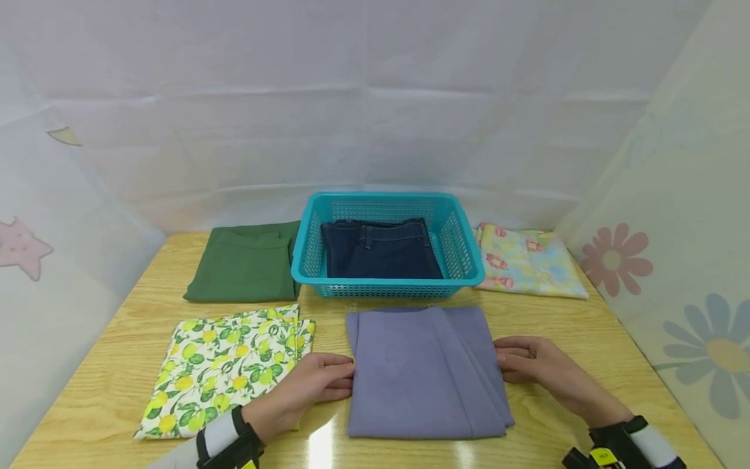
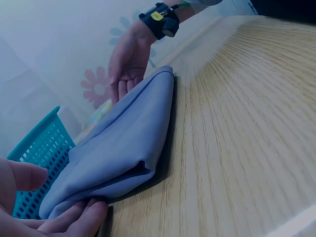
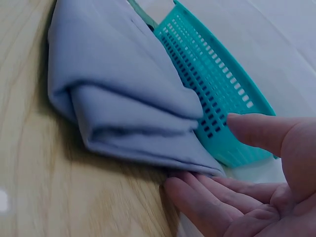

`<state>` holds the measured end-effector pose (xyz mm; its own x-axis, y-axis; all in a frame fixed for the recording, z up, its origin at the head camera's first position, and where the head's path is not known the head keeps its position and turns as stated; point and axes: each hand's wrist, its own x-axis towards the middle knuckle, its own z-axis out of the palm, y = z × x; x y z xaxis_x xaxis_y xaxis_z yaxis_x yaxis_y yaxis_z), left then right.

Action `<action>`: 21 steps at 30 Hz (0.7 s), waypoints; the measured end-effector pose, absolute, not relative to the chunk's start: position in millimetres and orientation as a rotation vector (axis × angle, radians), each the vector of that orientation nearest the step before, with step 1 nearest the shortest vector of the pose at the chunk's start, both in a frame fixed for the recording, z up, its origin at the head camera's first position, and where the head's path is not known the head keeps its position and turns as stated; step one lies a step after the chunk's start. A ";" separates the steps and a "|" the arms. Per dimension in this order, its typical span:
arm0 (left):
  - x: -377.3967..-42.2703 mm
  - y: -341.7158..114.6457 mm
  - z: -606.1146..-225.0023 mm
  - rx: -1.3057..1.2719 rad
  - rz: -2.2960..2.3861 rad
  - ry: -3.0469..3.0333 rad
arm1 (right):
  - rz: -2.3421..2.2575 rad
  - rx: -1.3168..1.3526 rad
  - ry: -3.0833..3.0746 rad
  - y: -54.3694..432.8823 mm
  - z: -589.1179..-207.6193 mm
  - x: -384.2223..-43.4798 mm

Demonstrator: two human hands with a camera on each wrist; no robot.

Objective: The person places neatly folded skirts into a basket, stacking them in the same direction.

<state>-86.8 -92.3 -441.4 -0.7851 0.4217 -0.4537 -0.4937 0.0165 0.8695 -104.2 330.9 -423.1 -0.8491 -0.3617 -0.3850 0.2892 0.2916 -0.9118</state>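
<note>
A folded purple-grey cloth garment (image 1: 418, 378) lies on the table in front of the basket, between the two hands. My left hand (image 1: 322, 381) is at its left edge; in the left wrist view the fingertips (image 2: 91, 215) meet the lower fold while the thumb stays apart. On the opposite side, my right hand (image 1: 530, 361) has its fingertips (image 3: 185, 190) tucked just below the cloth's bottom edge, thumb raised and off the fabric. Behind the cloth stands a turquoise plastic basket (image 1: 387, 287), with folded dark blue jeans (image 1: 381, 254) inside.
A lemon-print cloth (image 1: 222, 368) lies near the left forearm. Folded green cloth (image 1: 246, 264) sits left of the basket, and a pastel floral cloth (image 1: 527, 260) to its right. White and patterned sheets (image 1: 375, 98) enclose the wooden table (image 1: 556, 404) at the back and sides.
</note>
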 end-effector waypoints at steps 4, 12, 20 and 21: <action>-90.9 -81.9 -444.2 -0.053 1.830 1.636 | -1.609 -0.082 2.006 321.8 -429.0 -107.4; -99.0 -65.5 -442.0 0.012 1.817 1.639 | -1.651 -0.138 1.903 306.5 -437.4 -113.9; -102.6 -55.5 -452.1 -0.007 1.857 1.599 | -1.671 -0.108 1.885 294.0 -439.2 -116.1; -102.8 -54.0 -453.6 -0.006 1.866 1.587 | -1.676 -0.103 1.877 293.0 -439.5 -116.1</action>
